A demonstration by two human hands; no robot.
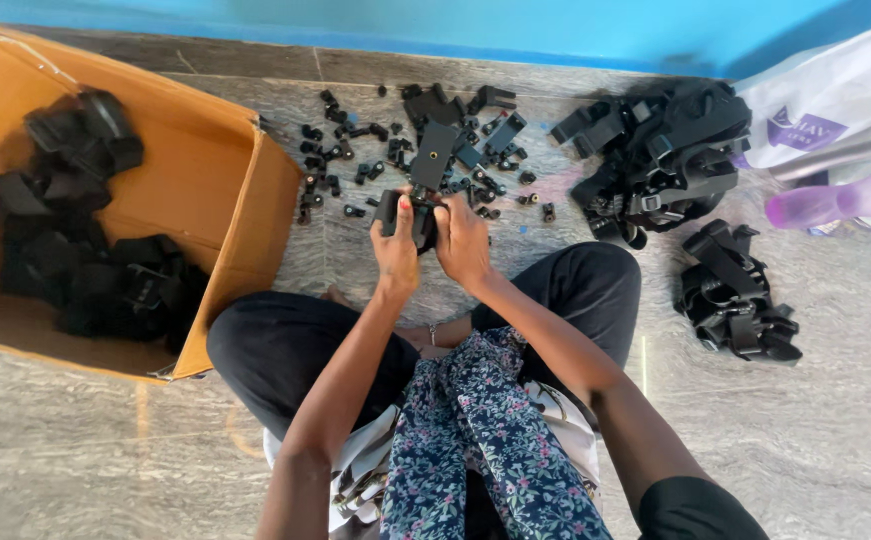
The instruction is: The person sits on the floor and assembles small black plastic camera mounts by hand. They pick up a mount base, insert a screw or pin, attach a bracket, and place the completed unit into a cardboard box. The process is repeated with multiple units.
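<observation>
Black plastic assembly [418, 205] sits clamped btwn both hands, just above the person's crossed legs, over the grey marble floor [806, 440]. Left hand [396, 250] is closed round its lower left part, thumb on top; right hand [464, 240] is closed on the right side, fingers curled over the edge. Long axis of the piece runs away from the body, a flat arm w/ a small hole pointing toward the far wall, so the free end lies straight ahead of the fingers, not to either side; both hands about equally near, right maybe a touch higher on it. Just beyond the assembly lies a scatter of small black parts [406, 140], near its tip, some almost touching. Left of the assembly, an open cardboard box [246, 200] holds more black pieces in a heap. Right of the assembly, well apart, a pile of black strap units [666, 150], and a smaller pile [741, 295] nearer the right knee. Farther right: a white bag [836, 100] and a purple bottle [836, 200]. Blue wall [456, 20] runs across the far side.
</observation>
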